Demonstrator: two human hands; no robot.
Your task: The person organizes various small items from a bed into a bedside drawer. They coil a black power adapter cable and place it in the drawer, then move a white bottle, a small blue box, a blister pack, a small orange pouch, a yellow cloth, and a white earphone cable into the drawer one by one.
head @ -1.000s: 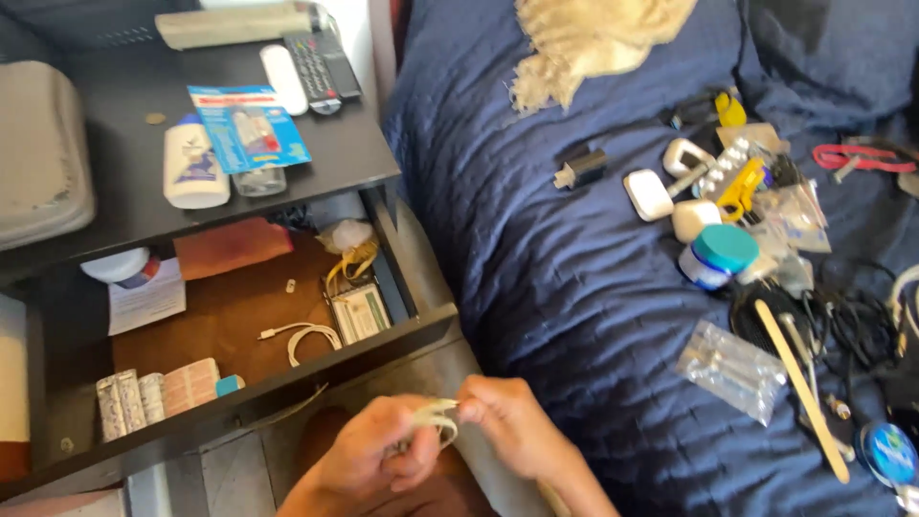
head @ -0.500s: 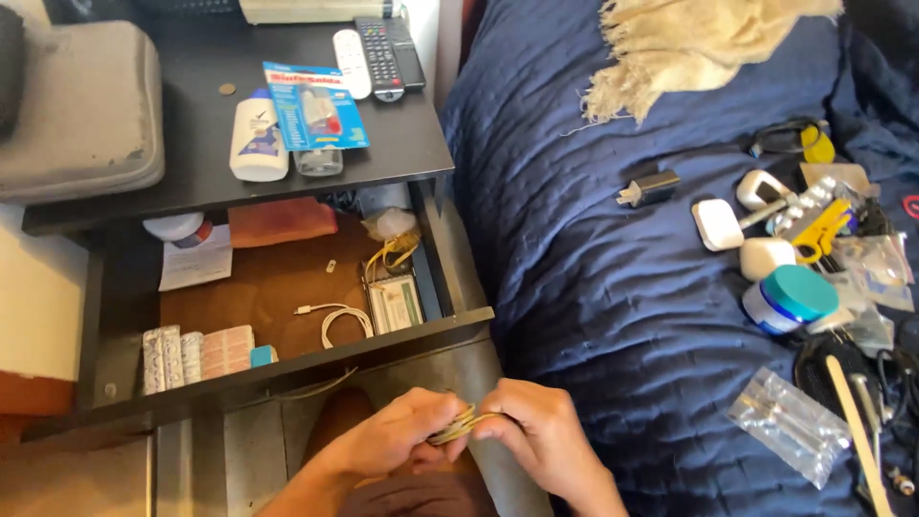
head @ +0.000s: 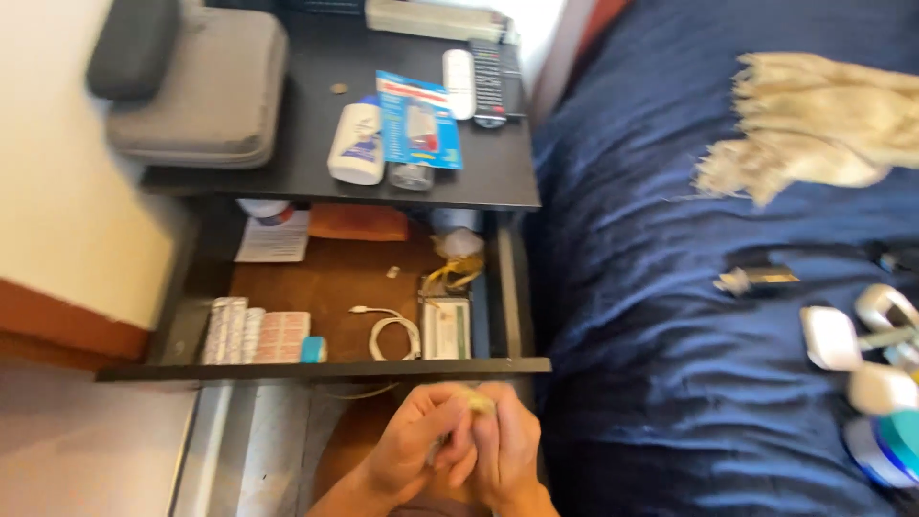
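Since the earlier frame the view has swung left, so the cluttered right part of the bed has mostly slid out of sight, and both hands have drawn closer together into a tighter bunch. A dark blue bed [head: 670, 316] fills the right side, with a cream fringed scarf [head: 823, 124] lying on it. Left of it stands a black nightstand whose tabletop [head: 316, 144] carries a grey case [head: 201, 91], a white bottle [head: 356, 144] and a blue card package [head: 418, 120]. Its open drawer [head: 325, 369] holds a coiled white cable [head: 391, 330]. Below the drawer front, the left hand [head: 412, 455] and right hand [head: 503, 450] press together, each grip closed on a small pale yellowish item [head: 479, 402], blurred and mostly hidden by fingers.
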